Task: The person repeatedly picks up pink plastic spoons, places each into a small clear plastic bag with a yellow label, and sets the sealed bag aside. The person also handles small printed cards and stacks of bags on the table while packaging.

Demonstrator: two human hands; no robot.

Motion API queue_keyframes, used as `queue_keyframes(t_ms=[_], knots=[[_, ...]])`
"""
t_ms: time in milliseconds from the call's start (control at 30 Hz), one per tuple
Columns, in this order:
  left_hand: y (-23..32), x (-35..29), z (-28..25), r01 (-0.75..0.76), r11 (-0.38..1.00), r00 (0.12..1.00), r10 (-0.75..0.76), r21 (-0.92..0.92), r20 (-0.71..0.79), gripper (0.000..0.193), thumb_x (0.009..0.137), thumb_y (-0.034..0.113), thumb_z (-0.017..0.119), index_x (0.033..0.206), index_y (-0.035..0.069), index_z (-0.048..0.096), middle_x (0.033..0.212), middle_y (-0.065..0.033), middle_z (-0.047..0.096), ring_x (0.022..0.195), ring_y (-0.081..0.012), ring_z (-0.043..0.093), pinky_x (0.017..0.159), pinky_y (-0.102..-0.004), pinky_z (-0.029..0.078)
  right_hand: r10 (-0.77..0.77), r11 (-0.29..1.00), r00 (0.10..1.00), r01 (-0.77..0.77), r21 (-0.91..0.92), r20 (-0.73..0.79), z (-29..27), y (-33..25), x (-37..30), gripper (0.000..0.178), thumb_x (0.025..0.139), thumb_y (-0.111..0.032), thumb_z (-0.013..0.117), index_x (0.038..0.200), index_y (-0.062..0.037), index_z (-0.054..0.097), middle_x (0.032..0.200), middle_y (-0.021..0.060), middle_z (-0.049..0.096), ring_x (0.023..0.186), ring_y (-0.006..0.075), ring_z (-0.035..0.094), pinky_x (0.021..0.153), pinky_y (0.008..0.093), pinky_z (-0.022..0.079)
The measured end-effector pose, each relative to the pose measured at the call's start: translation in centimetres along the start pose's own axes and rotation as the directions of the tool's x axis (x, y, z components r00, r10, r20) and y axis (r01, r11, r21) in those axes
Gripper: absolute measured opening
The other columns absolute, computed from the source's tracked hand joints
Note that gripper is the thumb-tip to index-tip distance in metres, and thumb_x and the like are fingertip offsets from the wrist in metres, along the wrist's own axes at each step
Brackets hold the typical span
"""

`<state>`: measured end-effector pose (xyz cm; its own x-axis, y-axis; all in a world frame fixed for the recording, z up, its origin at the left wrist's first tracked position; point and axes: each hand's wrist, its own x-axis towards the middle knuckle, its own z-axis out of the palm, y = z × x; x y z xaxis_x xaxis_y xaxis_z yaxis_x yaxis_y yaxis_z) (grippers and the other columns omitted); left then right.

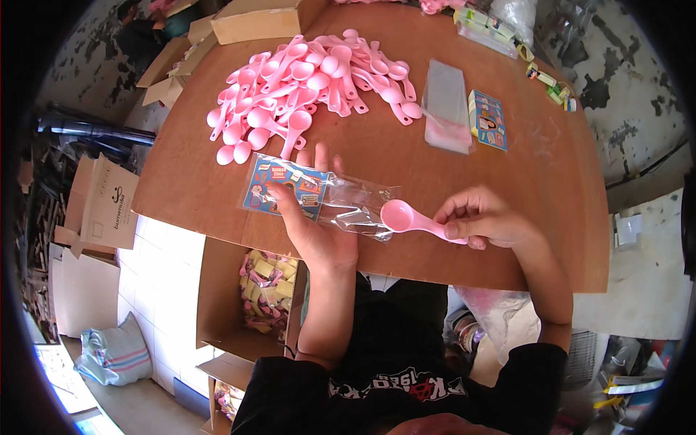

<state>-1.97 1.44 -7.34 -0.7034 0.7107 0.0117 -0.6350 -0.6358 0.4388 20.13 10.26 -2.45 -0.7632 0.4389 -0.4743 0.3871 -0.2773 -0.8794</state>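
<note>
My left hand (pixel 312 225) grips a clear plastic bag (pixel 355 199) over the near part of the table, its thumb lying across a blue printed card (pixel 272 190) inside. Between the thumb and fingers of my right hand (pixel 489 217) is the handle of a pink measuring spoon (pixel 399 216). The spoon's round bowl points left, at the right end of the bag; whether it touches or enters the bag I cannot tell. Beyond my left hand lies a large heap of pink spoons (pixel 290 87).
Flat clear bags (pixel 446 109) lie in a stack beside a pile of blue cards (pixel 488 119). A cardboard carton (pixel 254 20) sits at the table's far edge. Below the near edge, an open box (pixel 221 304) holds packed pink and yellow pieces. Small boxes line the far right edge.
</note>
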Motion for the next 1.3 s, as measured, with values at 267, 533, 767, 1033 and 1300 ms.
queue_keyframes(t_ms=[267, 533, 767, 1033, 1300], knots=[[-0.7, -1.4, 0.7, 0.054, 0.996, 0.995, -0.060, 0.070, 0.085, 0.075, 0.094, 0.057, 0.053, 0.147, 0.010, 0.029, 0.141, -0.0142, 0.044, 0.136, -0.0341, 0.041, 0.113, -0.0523, 0.035, -0.021, 0.995, 0.999, 0.019, 0.098, 0.025, 0.4, 0.7, 0.6, 0.030, 0.091, -0.017, 0.070, 0.110, 0.0052, 0.065, 0.076, 0.0020, 0.061, 0.051, 0.0037, 0.049, 0.044, 0.0188, 0.037], [-2.5, -2.5, -0.1, 0.118, 0.986, 0.971, -0.140, 0.120, 0.195, 0.068, 0.095, 0.056, 0.051, 0.143, 0.011, 0.033, 0.135, -0.0107, 0.050, 0.126, -0.0314, 0.049, 0.108, -0.0526, 0.040, -0.141, 0.961, 0.985, 0.111, 0.253, 0.103, 0.5, 1.2, 1.0, 0.051, 0.090, -0.007, 0.066, 0.136, 0.0028, 0.046, 0.092, 0.0066, 0.063, 0.060, 0.0062, 0.055, 0.052, 0.0199, 0.043], [-2.7, -3.5, 0.1, 0.234, 0.952, 0.939, -0.274, 0.200, 0.209, 0.058, 0.094, 0.048, 0.060, 0.133, 0.007, 0.043, 0.123, -0.0088, 0.056, 0.113, -0.0265, 0.057, 0.099, -0.0484, 0.048, -0.179, 0.928, 0.977, 0.128, 0.350, 0.119, 1.2, 1.0, 0.6, 0.058, 0.089, -0.010, 0.069, 0.137, -0.0006, 0.039, 0.091, 0.0091, 0.064, 0.062, 0.0086, 0.058, 0.054, 0.0212, 0.047], [-4.7, -5.2, 1.3, 0.494, 0.869, 0.858, -0.488, 0.001, 0.163, 0.051, 0.096, 0.037, 0.061, 0.134, 0.011, 0.040, 0.116, -0.0063, 0.058, 0.114, -0.0232, 0.056, 0.101, -0.0440, 0.045, -0.372, 0.925, 0.879, 0.377, -0.043, -0.298, 2.3, 0.1, -0.4, 0.026, 0.091, -0.008, 0.066, 0.114, -0.0013, 0.058, 0.082, 0.0081, 0.067, 0.053, 0.0085, 0.060, 0.045, 0.0208, 0.047], [-3.4, -5.1, 1.8, 0.447, 0.894, 0.888, -0.448, 0.033, 0.102, 0.079, 0.097, 0.050, 0.052, 0.151, 0.003, 0.019, 0.151, -0.0146, 0.030, 0.143, -0.0269, 0.025, 0.118, -0.0432, 0.018, -0.868, 0.490, 0.215, 0.508, -0.708, -0.447, 3.1, -5.1, -4.2, 0.009, 0.090, -0.005, 0.064, 0.099, -0.0020, 0.068, 0.074, -0.0005, 0.064, 0.052, 0.0009, 0.052, 0.045, 0.0191, 0.038]])
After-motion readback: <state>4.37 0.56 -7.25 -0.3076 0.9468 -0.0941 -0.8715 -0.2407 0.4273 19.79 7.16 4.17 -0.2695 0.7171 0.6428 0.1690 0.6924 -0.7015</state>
